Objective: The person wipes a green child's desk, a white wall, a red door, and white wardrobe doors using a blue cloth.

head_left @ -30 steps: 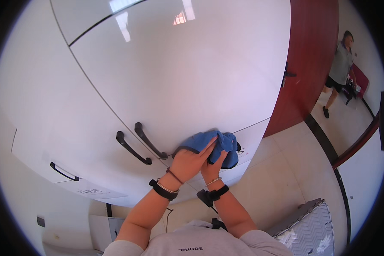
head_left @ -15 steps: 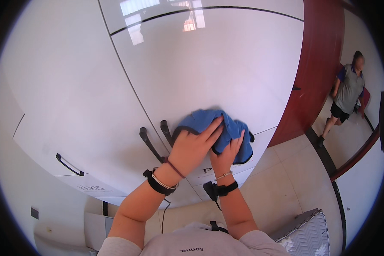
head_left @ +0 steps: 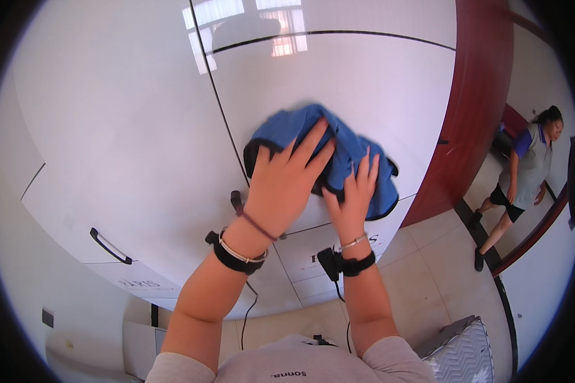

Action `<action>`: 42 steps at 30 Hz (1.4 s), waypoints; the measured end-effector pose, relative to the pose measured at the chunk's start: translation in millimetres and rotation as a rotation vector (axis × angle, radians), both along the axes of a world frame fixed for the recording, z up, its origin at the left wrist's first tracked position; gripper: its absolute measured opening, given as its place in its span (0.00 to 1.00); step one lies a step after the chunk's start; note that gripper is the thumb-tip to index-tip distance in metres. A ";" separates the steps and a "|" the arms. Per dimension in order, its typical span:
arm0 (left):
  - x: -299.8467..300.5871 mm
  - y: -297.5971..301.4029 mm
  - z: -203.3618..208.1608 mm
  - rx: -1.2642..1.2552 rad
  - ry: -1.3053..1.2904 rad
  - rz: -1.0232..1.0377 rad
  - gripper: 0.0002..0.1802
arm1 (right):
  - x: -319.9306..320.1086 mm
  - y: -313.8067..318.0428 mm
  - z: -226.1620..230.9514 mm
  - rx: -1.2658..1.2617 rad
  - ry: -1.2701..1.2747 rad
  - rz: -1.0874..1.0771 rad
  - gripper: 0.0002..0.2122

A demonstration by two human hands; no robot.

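A blue cloth with black edging (head_left: 348,145) is pressed against the glossy white door of a wardrobe (head_left: 358,76). My left hand (head_left: 280,186) lies on its left part, fingers stretched out and spread. On the lower right part of the cloth rests my right hand (head_left: 354,196), also with its fingers extended and apart. The cloth is bunched into folds between the two hands. A black door handle (head_left: 237,200) shows just left of my left wrist. The fingertips lie on the fabric, and the door surface under it is hidden.
Another black handle (head_left: 110,246) is on the lower left of the wardrobe. A dark red door (head_left: 476,115) stands at the right. Beyond it, a person (head_left: 524,172) walks in the doorway. A grey-and-white patterned padded item (head_left: 463,351) lies at the lower right.
Both hands have slid upward on the door with the cloth, which is spread wider now. The person in the doorway has come nearer.
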State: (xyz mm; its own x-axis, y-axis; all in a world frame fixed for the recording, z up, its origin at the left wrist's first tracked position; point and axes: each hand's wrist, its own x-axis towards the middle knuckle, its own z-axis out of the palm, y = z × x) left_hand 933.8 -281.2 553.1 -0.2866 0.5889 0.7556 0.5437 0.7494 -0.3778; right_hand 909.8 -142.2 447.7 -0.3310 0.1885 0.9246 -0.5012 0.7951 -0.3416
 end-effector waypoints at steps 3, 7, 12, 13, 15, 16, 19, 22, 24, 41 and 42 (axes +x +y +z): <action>2.1 -10.7 -10.7 0.034 -0.034 0.006 0.25 | 2.8 4.2 -32.0 0.018 -0.034 0.116 0.23; 1.7 -26.7 10.4 0.021 0.003 0.063 0.28 | 2.9 -6.6 0.6 0.011 -0.046 -0.033 0.21; 6.0 -65.1 47.9 0.105 0.145 0.147 0.31 | 4.2 -26.7 89.7 0.202 0.073 -0.093 0.22; 9.1 -73.1 46.9 0.147 0.118 0.167 0.32 | 5.4 -31.5 93.3 0.207 0.077 -0.090 0.22; 15.7 -86.1 37.1 0.196 0.093 0.200 0.32 | 6.3 -42.7 98.7 0.286 0.081 -0.070 0.21; 14.6 -91.6 22.5 0.210 0.078 0.214 0.33 | 10.6 -45.4 96.8 0.310 0.058 -0.018 0.20; 13.8 -106.8 -35.8 0.227 0.023 0.228 0.34 | 21.8 -52.9 71.6 0.365 -0.017 0.139 0.19; 16.1 -125.1 -49.4 0.207 0.006 0.221 0.34 | 28.9 -67.5 76.5 0.394 -0.038 0.133 0.19; 15.8 -134.3 -38.8 0.173 0.020 0.220 0.34 | 30.5 -76.4 92.6 0.444 -0.018 0.097 0.19; 22.9 -223.9 -171.6 0.476 -0.030 0.284 0.28 | 49.8 -218.9 4.0 0.630 -0.221 0.389 0.22; 23.0 -220.9 -155.3 0.526 -0.135 0.235 0.28 | 48.0 -216.1 6.2 0.612 -0.249 0.436 0.22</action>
